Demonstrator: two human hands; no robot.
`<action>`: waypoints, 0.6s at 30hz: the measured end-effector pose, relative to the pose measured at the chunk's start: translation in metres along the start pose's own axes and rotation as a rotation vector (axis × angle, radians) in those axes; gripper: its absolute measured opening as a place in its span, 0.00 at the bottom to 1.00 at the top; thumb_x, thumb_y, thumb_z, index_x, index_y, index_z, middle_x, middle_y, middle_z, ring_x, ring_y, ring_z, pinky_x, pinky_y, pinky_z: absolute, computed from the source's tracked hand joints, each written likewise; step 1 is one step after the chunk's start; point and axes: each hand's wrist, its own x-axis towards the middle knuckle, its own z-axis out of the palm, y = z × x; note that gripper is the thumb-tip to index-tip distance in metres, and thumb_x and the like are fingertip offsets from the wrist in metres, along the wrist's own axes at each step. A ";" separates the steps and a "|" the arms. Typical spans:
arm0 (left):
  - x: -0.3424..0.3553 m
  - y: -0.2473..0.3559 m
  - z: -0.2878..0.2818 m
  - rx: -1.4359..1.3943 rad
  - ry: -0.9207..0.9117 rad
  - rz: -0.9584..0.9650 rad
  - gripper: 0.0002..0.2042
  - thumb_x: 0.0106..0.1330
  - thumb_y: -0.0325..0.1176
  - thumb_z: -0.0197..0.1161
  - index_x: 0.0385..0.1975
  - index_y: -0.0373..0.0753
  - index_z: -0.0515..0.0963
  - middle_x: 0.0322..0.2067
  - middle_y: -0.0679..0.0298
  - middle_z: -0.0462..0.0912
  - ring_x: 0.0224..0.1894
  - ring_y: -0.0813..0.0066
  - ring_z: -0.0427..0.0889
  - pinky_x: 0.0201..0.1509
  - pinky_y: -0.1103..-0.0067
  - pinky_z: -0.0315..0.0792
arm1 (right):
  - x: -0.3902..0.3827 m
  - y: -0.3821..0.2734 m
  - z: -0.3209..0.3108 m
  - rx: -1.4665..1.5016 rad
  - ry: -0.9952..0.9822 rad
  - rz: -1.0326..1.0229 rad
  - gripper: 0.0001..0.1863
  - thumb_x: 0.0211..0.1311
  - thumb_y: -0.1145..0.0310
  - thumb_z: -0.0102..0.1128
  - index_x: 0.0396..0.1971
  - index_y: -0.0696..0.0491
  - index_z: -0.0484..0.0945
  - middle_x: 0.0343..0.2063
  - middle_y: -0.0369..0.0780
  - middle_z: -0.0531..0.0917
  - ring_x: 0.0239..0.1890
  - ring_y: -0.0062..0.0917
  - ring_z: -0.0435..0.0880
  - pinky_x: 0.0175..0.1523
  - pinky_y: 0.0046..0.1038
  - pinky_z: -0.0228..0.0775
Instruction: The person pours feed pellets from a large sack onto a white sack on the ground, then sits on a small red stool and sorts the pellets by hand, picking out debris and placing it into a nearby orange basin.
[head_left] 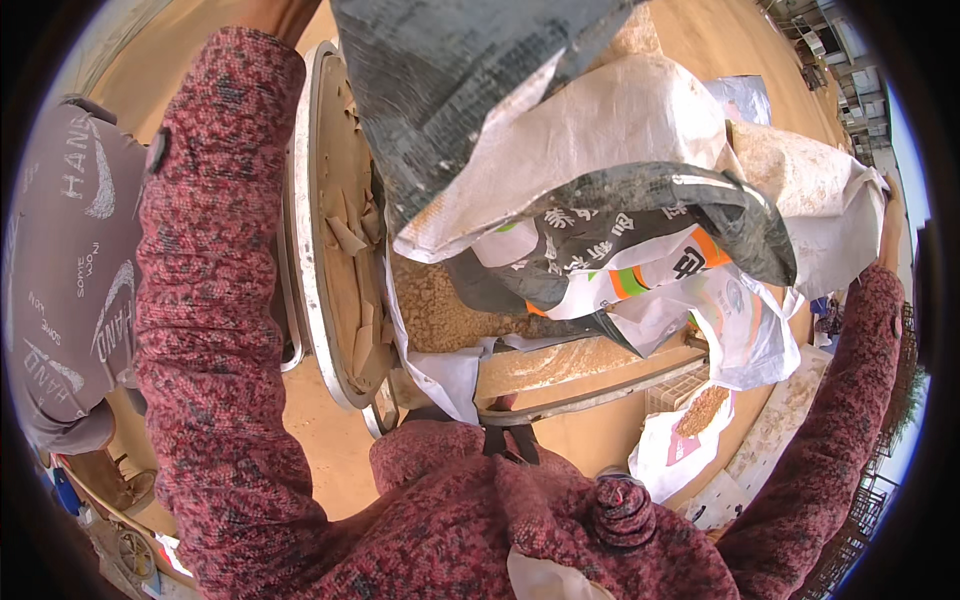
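Both my arms, in a red and dark speckled knit sleeve, are spread wide. My right hand (890, 222) grips the outer edge of a white woven sack (640, 115), which is dusty with brown grains and stretched across the middle. At the top edge, only the wrist and back of my left hand (277, 14) show; its fingers are out of sight. Beside it hangs a dark woven sack (430, 90). Beneath the spread sacks, coarse brown granular material (445, 308) lies in a metal-rimmed bin. A printed sack part (650, 275) with orange and green bands folds below the white one.
A person in a printed grey shirt (70, 250) stands close at my left. A curved metal rim (312, 250) runs between us. Lower right, a white bag (685, 440) with brown grains lies on the ground near a pale slab (770, 440). Wheels (135, 552) show lower left.
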 end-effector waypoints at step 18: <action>-0.368 -0.067 -0.150 0.540 -0.109 -0.609 0.15 0.55 0.18 0.60 0.44 0.31 0.76 0.49 0.57 0.78 0.51 0.65 0.77 0.54 0.72 0.72 | -0.321 0.177 0.040 -0.204 -0.282 0.206 0.09 0.64 0.68 0.56 0.37 0.57 0.76 0.33 0.41 0.81 0.34 0.26 0.80 0.44 0.28 0.75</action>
